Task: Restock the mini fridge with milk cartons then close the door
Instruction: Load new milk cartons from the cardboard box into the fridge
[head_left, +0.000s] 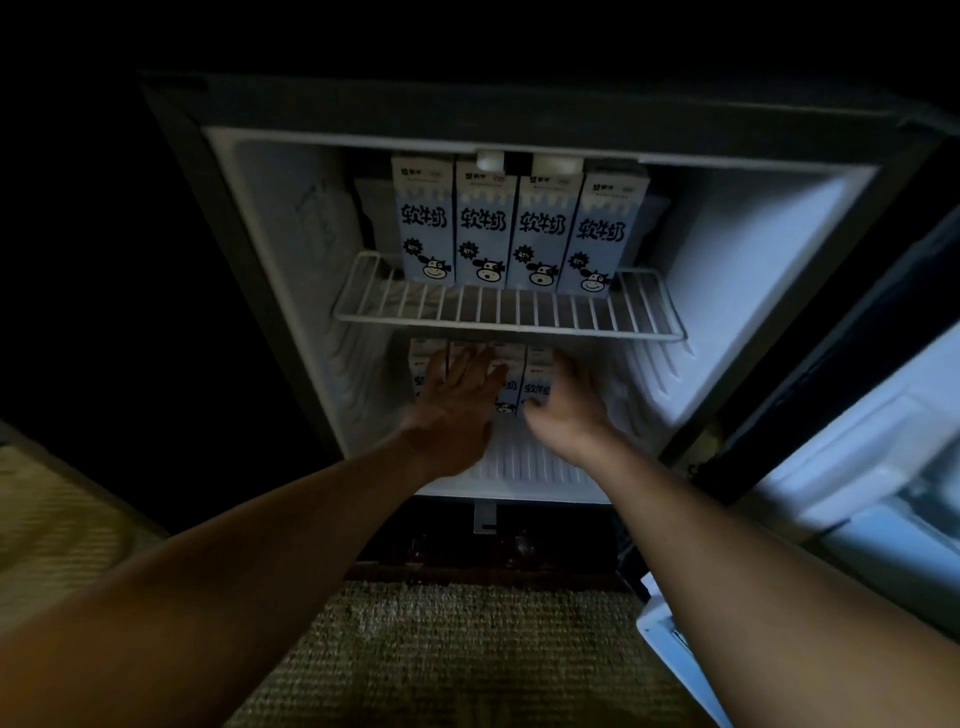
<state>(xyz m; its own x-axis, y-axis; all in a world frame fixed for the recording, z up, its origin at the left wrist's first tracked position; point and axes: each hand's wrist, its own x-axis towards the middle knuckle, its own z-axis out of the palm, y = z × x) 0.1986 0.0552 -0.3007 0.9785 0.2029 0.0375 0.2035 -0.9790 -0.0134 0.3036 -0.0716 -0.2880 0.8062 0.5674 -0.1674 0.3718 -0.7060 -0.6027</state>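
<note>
The mini fridge stood with its door open. Four milk cartons lined the wire shelf. Below, the left hand pressed flat-fingered on the lower cartons. The right hand touched them, its grip unclear.

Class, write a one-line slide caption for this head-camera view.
Left hand and right hand touch the lower milk cartons beneath a wire shelf bearing four more cartons; fridge door open.

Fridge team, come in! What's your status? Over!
Left hand flat on the bottom cartons, right hand gripping the end carton. Four cartons on the wire shelf. Door open, only arms in the doorway.
</note>
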